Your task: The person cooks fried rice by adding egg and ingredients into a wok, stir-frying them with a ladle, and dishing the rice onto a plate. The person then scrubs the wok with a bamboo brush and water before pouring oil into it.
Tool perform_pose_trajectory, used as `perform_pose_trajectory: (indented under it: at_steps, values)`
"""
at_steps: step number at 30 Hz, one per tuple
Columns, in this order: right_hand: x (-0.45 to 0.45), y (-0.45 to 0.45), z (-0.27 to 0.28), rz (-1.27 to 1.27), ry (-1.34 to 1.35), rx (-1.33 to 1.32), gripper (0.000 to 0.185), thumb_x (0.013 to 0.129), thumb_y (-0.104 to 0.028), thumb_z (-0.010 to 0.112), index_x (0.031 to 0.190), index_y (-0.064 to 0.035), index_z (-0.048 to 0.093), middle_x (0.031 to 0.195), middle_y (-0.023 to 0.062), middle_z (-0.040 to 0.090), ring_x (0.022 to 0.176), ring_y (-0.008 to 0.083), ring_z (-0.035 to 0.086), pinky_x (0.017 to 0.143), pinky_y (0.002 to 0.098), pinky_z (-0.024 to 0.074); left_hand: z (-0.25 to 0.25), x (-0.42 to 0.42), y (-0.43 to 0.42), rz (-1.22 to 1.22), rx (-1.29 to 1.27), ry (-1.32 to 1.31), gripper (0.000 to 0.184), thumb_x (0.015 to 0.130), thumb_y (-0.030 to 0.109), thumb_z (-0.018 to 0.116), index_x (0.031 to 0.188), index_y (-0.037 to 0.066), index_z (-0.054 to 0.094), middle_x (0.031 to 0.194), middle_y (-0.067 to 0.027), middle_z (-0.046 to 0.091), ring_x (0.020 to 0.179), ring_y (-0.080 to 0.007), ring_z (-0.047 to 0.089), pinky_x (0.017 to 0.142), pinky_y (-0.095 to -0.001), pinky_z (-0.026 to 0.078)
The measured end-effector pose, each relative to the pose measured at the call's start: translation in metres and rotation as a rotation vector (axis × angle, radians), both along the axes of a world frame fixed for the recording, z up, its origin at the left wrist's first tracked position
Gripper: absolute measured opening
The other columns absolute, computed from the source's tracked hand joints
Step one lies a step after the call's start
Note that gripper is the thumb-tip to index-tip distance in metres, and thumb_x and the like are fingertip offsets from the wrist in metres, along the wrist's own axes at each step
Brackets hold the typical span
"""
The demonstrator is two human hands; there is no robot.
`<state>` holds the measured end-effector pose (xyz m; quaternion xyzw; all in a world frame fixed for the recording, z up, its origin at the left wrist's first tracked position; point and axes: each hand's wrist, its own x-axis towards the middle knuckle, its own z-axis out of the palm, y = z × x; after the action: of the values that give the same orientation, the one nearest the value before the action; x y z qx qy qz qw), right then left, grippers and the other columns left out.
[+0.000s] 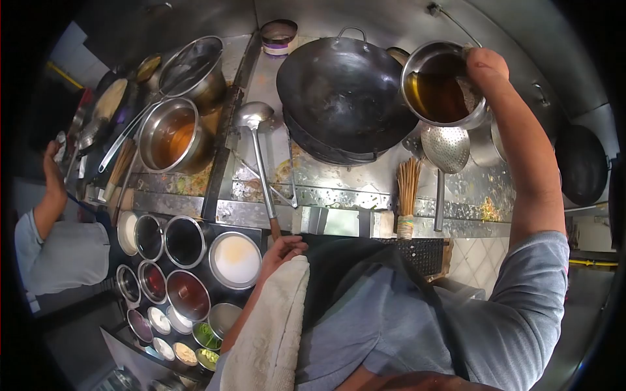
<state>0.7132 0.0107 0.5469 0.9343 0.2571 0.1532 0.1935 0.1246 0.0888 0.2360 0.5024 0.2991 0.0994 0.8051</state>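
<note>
My right hand [486, 65] is closed on the rim of a steel pot [411, 107] at the upper right. The pot is tilted, with amber oil [437, 94] inside. Beside it, a dark, round-bottomed wok [345, 98] sits on the burner ring, with no food visible in it. My left hand [283, 251], fingers curled, is at the wooden end of a long-handled ladle [261, 163]. The ladle's bowl rests on the steel counter to the wok's left. A folded cloth [270, 326] lies over my left forearm.
A perforated skimmer [445, 148] and a bamboo brush [407, 195] lie right of the wok. Left stand a pot of orange liquid [173, 140] and a deep steel pot [212, 88]. Seasoning bowls [235, 260] fill the lower left. Another person's hand [52, 153] works at far left.
</note>
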Motion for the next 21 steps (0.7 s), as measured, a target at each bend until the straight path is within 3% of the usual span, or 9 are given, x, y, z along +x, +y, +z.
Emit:
perform_pose_trajectory:
  at_steps: [14,21]
  values:
    - [-0.014,0.036,0.005,0.050,-0.008,-0.095,0.032,0.093,-0.016,0.051,0.109,-0.0101,0.077,0.119,0.0142,0.073,0.112,0.0330,0.070,0.092,0.0429,0.0566,0.008,-0.009,0.003,0.031,-0.031,-0.064,0.033,0.101,0.005,0.062,0.133,0.001,0.055,0.114,-0.0151,0.070,0.098,-0.0167,0.065,0.092,-0.0297,0.052]
    - [-0.003,0.048,-0.004,0.047,-0.030,-0.044,0.032,0.092,-0.018,0.051,0.109,-0.0136,0.078,0.121,0.0119,0.072,0.113,0.0323,0.069,0.093,0.0427,0.0566,-0.023,-0.016,0.008,0.029,-0.069,-0.127,0.036,0.100,0.003,0.062,0.134,0.000,0.054,0.114,-0.0154,0.070,0.100,-0.0169,0.065,0.095,-0.0302,0.052]
